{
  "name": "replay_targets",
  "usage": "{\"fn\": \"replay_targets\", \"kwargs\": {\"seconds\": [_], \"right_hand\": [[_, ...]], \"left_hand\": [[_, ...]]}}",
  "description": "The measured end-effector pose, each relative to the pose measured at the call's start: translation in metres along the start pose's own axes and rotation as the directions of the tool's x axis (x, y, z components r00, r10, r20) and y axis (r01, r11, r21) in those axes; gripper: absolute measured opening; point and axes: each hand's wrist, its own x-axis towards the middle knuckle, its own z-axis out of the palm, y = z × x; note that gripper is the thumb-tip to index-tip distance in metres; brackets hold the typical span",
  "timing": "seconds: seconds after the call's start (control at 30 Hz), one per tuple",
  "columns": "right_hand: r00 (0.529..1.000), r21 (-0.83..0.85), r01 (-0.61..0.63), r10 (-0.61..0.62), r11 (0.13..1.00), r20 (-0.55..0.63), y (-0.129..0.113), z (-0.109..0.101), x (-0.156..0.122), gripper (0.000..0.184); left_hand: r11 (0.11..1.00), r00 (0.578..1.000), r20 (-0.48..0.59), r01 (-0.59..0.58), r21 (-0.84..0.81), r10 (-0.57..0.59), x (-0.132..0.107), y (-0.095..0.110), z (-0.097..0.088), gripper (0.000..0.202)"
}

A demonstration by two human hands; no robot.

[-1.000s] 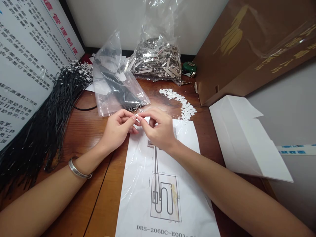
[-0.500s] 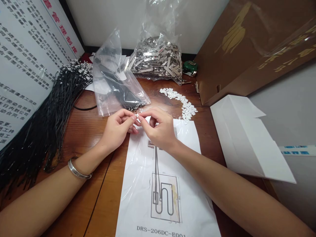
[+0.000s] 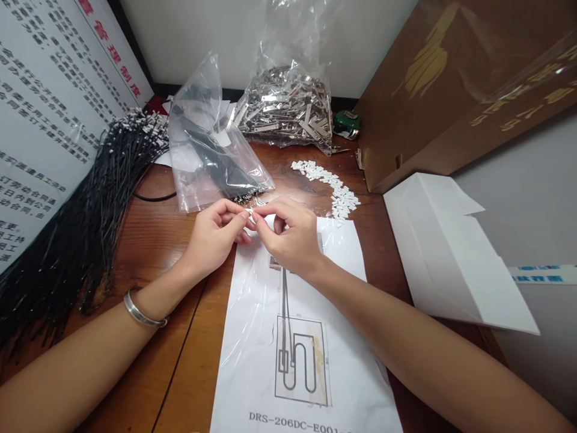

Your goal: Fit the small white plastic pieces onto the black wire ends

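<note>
My left hand and my right hand meet above the top edge of a printed drawing sheet. Between the touching fingertips shows a small white connector housing, mostly covered by the fingers. Both hands are closed in a pinch on it. Whether a wire end is also in the fingers cannot be made out. Just beyond the hands lies a clear plastic bag of black wires with metal tips. Right of it, a curved pile of small white connector housings is spread on the wood.
A thick bundle of black wires with white ends hangs over the left side. Behind stand a bag of flat metal pieces and a green tape measure. A brown box and folded white card flank the wooden table.
Both hands keep the same pinch at nearly the same spot. Only a very slight shift of the view shows.
</note>
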Motion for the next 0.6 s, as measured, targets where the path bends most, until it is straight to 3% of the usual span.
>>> {"fn": "replay_targets", "kwargs": {"seconds": [0.2, 0.6], "right_hand": [[1.0, -0.056, 0.031, -0.03, 0.998, 0.004, 0.0007, 0.0007, -0.0016, 0.011], [0.998, -0.1, 0.065, -0.063, 0.993, 0.023, 0.0019, 0.0016, -0.0035, 0.01]], "left_hand": [[0.994, 0.997, -0.027, -0.074, 0.078, 0.077, -0.0022, -0.0029, 0.0011, 0.024], [0.978, 0.99, -0.066, -0.11, 0.175, 0.123, -0.0052, -0.0014, 0.0027, 0.017]]}}
